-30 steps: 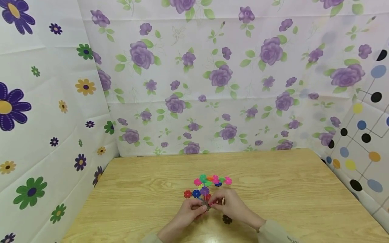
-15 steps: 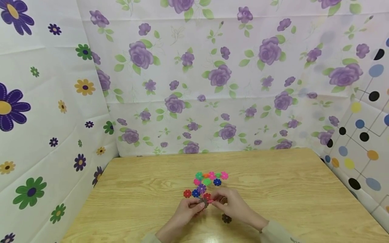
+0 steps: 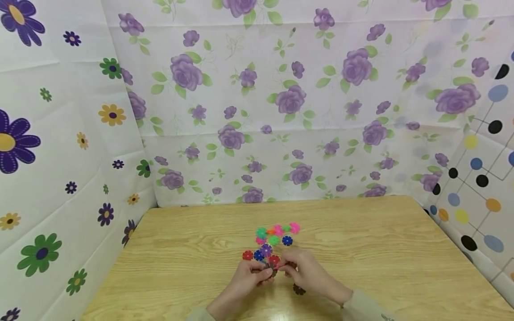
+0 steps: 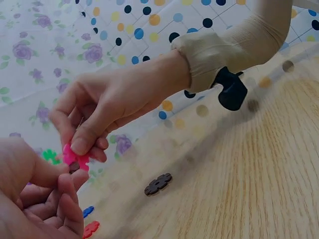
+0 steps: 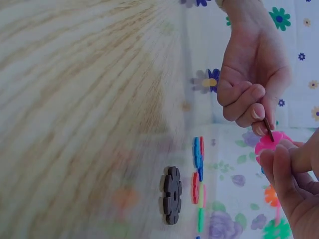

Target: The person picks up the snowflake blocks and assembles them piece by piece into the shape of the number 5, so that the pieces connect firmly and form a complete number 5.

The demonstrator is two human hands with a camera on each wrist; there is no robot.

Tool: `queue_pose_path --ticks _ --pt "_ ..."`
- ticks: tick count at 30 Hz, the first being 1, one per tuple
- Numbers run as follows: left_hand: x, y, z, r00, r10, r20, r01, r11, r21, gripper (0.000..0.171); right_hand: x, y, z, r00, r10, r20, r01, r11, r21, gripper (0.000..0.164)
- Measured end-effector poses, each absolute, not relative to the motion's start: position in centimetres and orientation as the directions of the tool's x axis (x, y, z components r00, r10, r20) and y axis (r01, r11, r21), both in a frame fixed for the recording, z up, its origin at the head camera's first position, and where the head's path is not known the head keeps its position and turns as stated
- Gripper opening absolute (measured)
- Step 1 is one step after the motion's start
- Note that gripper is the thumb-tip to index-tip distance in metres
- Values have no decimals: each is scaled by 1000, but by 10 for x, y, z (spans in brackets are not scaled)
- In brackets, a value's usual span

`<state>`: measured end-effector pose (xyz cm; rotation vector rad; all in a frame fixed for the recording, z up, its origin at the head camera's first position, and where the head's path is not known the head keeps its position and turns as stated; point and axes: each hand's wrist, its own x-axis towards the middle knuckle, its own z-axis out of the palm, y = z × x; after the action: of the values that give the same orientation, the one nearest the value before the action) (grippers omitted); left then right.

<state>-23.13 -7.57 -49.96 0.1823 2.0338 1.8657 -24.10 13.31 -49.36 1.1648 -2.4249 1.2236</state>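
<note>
In the head view my left hand (image 3: 246, 278) pinches a dark brown notched flower disc (image 3: 273, 270) between thumb and fingers. My right hand (image 3: 309, 272) meets it from the right, its thumb and fingertips gripping a bright pink flower disc (image 4: 70, 151). The right wrist view has the brown disc's edge against the pink disc (image 5: 266, 143), apparently in a slot; how deep is hidden by the fingers. Beyond the hands, a raised chain includes a purple disc (image 3: 266, 249), a teal disc (image 3: 262, 232) and a pink end disc (image 3: 295, 228).
Another dark brown disc (image 3: 299, 290) lies on the wooden table (image 3: 180, 249) beneath my right wrist. Several loose discs lie past the hands, among them a red disc (image 3: 247, 255), a blue disc (image 3: 287, 240) and a light green disc (image 3: 274, 240). Patterned cloth (image 3: 249, 111) surrounds the table.
The linked chain has shifted slightly left and its far end has risen in view. Both hands stay together, still holding the brown and pink discs, with small finger movements.
</note>
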Motion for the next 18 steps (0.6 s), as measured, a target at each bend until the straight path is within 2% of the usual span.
queue_pose_path --ticks 4,10,18 --pt "-231 -74 -497 -925 338 -172 -141 114 983 21 -243 132 -494 -662 -569 487 -728 336 -598 19" --pt "-233 -74 -497 -927 336 -169 -148 88 985 20 -244 132 -498 -677 -563 475 -700 292 -652 17" --pt "-239 -75 -504 -913 374 -164 -144 81 986 21 -244 133 -498 -690 -555 464 -684 293 -668 13"
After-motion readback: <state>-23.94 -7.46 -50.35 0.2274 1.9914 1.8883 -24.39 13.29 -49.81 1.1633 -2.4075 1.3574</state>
